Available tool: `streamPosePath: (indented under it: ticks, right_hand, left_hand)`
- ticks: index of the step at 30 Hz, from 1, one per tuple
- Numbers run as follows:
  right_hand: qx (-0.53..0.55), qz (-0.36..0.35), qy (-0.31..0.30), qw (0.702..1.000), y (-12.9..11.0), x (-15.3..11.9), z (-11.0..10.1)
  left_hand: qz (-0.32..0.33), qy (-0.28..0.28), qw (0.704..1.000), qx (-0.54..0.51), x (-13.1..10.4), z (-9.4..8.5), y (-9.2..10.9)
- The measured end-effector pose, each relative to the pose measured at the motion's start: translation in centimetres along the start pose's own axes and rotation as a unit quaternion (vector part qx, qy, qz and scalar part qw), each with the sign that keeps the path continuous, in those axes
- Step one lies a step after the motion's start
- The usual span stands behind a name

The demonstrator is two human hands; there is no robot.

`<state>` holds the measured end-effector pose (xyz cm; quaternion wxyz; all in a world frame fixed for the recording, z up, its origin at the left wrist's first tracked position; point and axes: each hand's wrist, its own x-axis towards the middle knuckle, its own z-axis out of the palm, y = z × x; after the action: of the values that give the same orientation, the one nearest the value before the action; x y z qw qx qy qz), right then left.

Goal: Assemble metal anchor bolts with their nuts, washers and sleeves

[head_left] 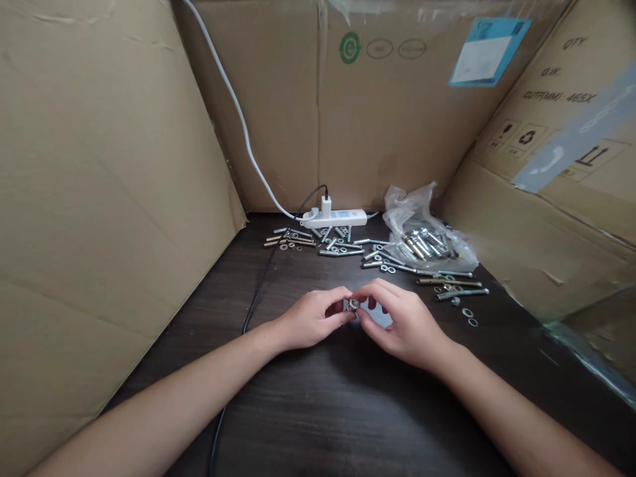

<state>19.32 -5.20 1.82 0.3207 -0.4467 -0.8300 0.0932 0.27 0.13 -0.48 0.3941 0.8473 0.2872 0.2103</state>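
Between my two hands is a small metal nut [353, 305], seen nearly end-on above the dark table. My left hand [311, 319] pinches it from the left with thumb and forefinger. From the right, my right hand [405, 321] curves round with its thumb and forefinger tips closed on the same nut. Whether a bolt shank sits behind the nut is hidden by the fingers. Beyond my hands lie loose expansion bolts [342, 252] with nuts and washers.
A clear plastic bag [422, 228] of bolts lies at the back right, near flat washers [468, 312]. At the back is a white power strip [335, 218] with a plugged-in charger [326, 207]. A black cable [256, 298] crosses the table left of me. Cardboard walls [99, 199] enclose three sides.
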Motion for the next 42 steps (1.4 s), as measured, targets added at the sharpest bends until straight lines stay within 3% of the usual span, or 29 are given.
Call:
streamPosePath:
  ticks: [10, 42]
  right_hand:
    - [-0.025, 0.028, 0.012, 0.999, 0.27, -0.14, 0.37]
    - [-0.025, 0.018, 0.012, 0.999, -0.18, -0.02, 0.24]
  left_hand:
    - [-0.008, -0.008, 1.0, 0.008, -0.08, -0.05, -0.02]
    - [-0.003, -0.003, 1.0, 0.0, -0.01, -0.01, -0.01]
